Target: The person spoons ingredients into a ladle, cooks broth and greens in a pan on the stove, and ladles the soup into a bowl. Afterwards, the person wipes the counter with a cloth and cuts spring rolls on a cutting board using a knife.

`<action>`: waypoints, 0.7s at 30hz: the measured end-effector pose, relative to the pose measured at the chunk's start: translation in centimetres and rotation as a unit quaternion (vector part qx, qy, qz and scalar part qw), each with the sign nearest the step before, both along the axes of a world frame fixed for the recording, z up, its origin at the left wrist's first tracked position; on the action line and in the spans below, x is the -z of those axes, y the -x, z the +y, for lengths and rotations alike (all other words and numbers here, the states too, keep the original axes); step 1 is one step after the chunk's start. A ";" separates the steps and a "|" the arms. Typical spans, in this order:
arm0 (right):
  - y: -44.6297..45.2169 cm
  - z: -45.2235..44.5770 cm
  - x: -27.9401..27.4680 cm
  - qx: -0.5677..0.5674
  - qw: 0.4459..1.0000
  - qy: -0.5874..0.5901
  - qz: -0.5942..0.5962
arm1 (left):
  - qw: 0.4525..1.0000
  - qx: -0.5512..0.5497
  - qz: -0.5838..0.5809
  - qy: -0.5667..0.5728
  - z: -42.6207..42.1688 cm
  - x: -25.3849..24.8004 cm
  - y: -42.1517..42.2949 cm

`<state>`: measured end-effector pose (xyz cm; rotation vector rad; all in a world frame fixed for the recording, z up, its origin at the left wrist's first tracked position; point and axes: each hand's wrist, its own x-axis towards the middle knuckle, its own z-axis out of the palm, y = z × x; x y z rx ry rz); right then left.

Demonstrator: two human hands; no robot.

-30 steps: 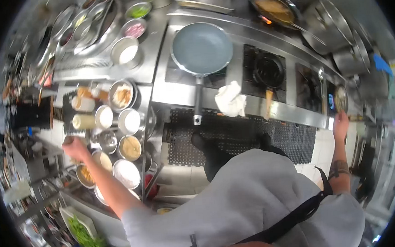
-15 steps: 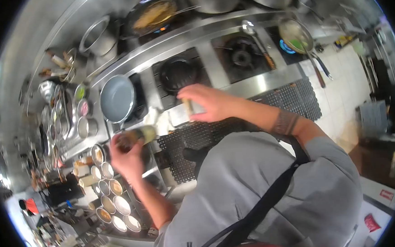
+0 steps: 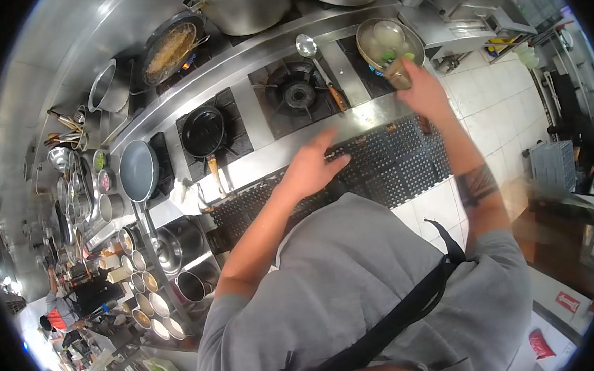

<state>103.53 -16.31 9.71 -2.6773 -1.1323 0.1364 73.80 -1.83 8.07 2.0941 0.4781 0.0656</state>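
On the left we see a grey pan (image 3: 138, 171), then a white cloth (image 3: 188, 199) at the stove's (image 3: 367, 116) near edge and a black pan (image 3: 200, 130). Left hand (image 3: 309, 168): nothing in it, fingers spread, by the near edge. A spoon (image 3: 307, 45) lies right of the bare burner (image 3: 298, 95). Right hand (image 3: 424, 91) grips a small container (image 3: 398, 75), contents unclear, at the right-hand pan's (image 3: 364, 42) near rim.
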 end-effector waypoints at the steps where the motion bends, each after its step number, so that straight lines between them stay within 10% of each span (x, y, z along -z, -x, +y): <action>1: -2.5 -0.7 0.4 0.007 0.999 0.045 -0.015 | 1.000 0.004 0.021 0.009 -0.3 1.5 1.1; 12: -14.0 -0.4 0.8 0.005 0.962 0.249 -0.113 | 0.926 -0.091 0.348 -0.112 -0.6 31.7 36.2; 14: -14.0 -0.4 -0.1 0.040 0.964 0.243 -0.100 | 0.925 -0.143 0.347 -0.056 -2.8 34.9 43.9; 16: -13.7 -1.1 -0.6 0.046 0.965 0.235 -0.102 | 0.761 -0.466 0.359 0.272 -5.9 31.1 44.9; 17: -13.5 -1.7 -0.9 0.057 0.967 0.228 -0.102 | 0.760 -0.469 0.355 0.275 -6.3 31.0 46.3; 19: -12.8 -3.0 -0.8 0.077 0.969 0.207 -0.106 | 0.895 0.025 0.446 0.014 -6.8 31.2 49.5; 21: -11.1 -4.1 -0.6 0.123 0.981 0.112 -0.098 | 0.894 -0.110 0.427 0.080 -7.2 32.5 50.1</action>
